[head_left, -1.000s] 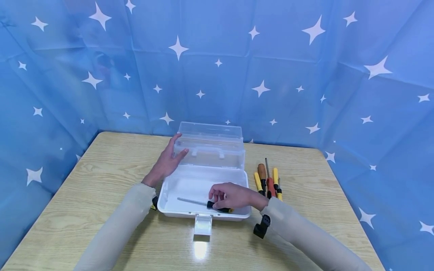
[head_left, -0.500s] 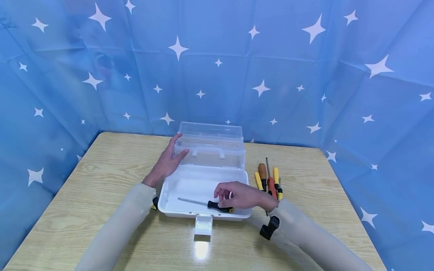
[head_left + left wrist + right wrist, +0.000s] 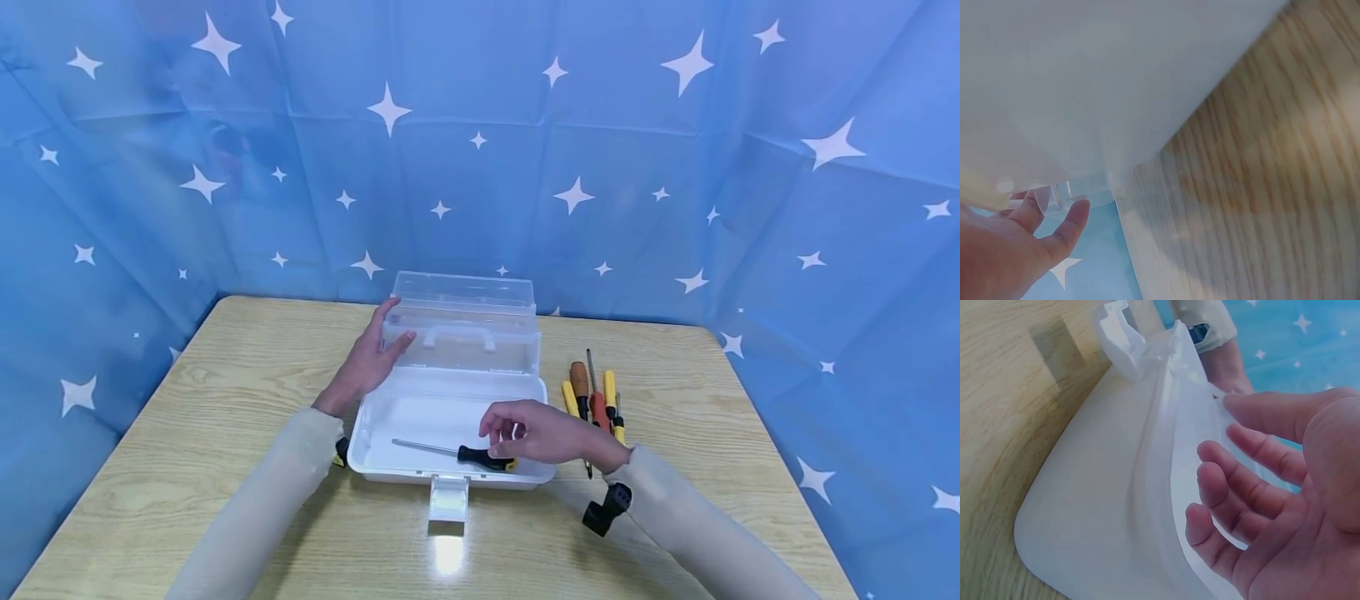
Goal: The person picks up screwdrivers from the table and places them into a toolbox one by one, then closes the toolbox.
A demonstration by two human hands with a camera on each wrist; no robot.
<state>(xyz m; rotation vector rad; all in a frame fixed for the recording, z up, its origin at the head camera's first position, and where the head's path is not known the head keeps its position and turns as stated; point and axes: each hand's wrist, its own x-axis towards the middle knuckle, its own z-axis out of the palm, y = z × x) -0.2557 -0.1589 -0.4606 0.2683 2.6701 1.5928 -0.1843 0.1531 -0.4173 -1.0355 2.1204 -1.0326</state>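
Observation:
A white toolbox (image 3: pixel 442 408) stands with its clear lid (image 3: pixel 465 346) tipped back. Inside, near the front wall, lies a screwdriver (image 3: pixel 474 455) with a black and yellow handle and a long metal shaft. My right hand (image 3: pixel 536 429) is over the box's right side, above the handle, its fingers loosely bent and holding nothing; the right wrist view shows the bare palm (image 3: pixel 1279 500) beside the box rim. At the lid's left edge my left hand (image 3: pixel 367 354) touches the plastic, thumb spread away from straight fingers. Part of that hand is cut off in the left wrist view.
Right of the box lie several more screwdrivers, among them a red-handled one (image 3: pixel 597 408) and a brown-handled one (image 3: pixel 579 379). A front latch (image 3: pixel 449 498) hangs open on the box. Behind the wooden table (image 3: pixel 247 367) hangs a blue star-patterned curtain (image 3: pixel 480 175).
My right hand has released the screwdriver handle and drawn slightly right, leaving more of the handle visible. The left hand stays at the lid.

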